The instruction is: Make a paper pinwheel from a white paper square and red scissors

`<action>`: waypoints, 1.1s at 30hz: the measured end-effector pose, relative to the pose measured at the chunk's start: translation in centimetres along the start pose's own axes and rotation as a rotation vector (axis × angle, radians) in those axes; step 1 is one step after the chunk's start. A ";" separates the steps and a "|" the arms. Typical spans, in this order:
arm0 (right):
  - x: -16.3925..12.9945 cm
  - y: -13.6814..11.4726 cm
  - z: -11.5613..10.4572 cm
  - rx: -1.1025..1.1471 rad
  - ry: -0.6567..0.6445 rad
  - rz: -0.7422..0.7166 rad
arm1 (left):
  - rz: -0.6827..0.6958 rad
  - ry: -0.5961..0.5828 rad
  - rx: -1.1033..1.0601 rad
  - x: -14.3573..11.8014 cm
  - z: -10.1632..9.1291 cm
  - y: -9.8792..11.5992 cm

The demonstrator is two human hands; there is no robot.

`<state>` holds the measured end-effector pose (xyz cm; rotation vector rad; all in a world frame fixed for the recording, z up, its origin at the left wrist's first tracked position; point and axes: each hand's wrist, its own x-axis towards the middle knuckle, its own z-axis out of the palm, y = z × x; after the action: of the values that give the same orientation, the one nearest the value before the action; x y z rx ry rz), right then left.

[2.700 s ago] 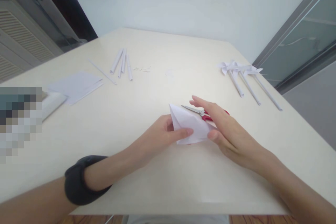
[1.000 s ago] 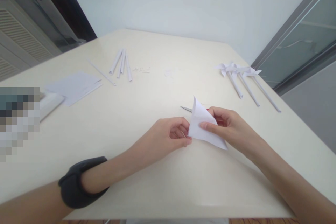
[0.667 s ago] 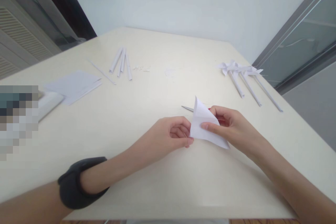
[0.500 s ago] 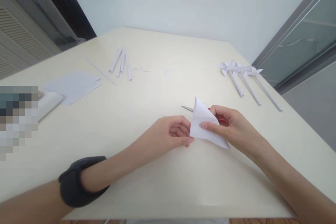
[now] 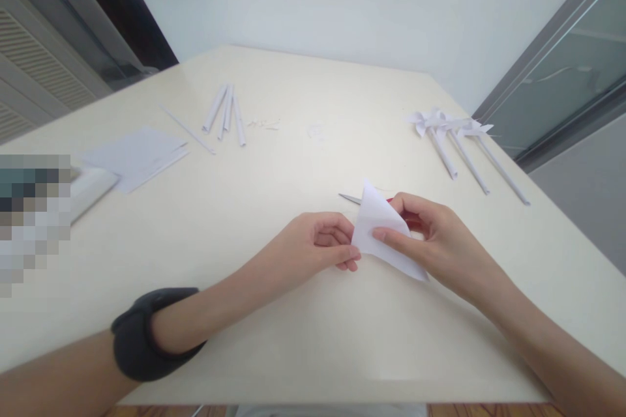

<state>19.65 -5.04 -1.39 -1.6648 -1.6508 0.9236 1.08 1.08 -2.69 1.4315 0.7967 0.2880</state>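
**One sheet folded in hand, three pinwheels done**

Head view: both hands meet over the near middle of the worktop (image 5: 303,339). The right hand (image 5: 435,244) pinches a white paper (image 5: 379,234), folded to a triangle, with thumb on the near face and the other fingers behind it; the paper stands tilted, its point up and its lower edge just above or touching the worktop, I cannot tell which. The left hand (image 5: 313,249) has its fingers curled together at the paper's left edge, thumb tip touching or nearly touching the fold; whether it truly grips the sheet is hard to tell. A dark band (image 5: 147,332) sits on the left wrist.

Behind the paper lie scissors (image 5: 352,199), only the blade tip and a bit of red handle showing past the right hand.

As for progress, I judge this piece to be at an early stage: it is folded but shows no visible cuts, and it has no stick. Three pinwheels (image 5: 452,133) lie finished at the far right, sticks pointing toward the near edge. At the far left middle lie rolled sticks (image 5: 227,114) side by side, with one thin stick (image 5: 188,130) apart from them, and a stack of flat sheets (image 5: 134,155) further left, so material for more remains unused. Small scraps (image 5: 264,124) lie beside the sticks.
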 end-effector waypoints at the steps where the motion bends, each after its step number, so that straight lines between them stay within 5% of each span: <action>1: 0.0 -0.1 0.0 -0.016 -0.001 -0.014 | 0.008 0.004 0.008 0.0 0.0 0.0; 9: 0.4 0.3 0.2 0.137 -0.176 0.006 | 0.094 0.025 0.059 0.0 0.0 -0.8; 26: 0.5 0.6 0.4 0.138 -0.080 0.110 | 0.120 0.108 0.157 -0.1 0.0 -0.9; 33: 0.6 0.3 0.4 0.181 -0.080 0.171 | 0.078 0.054 0.151 -0.5 -0.2 0.1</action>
<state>19.51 -4.45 -1.93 -1.6820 -1.4433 1.2004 0.63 0.96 -2.43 1.6049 0.8217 0.3332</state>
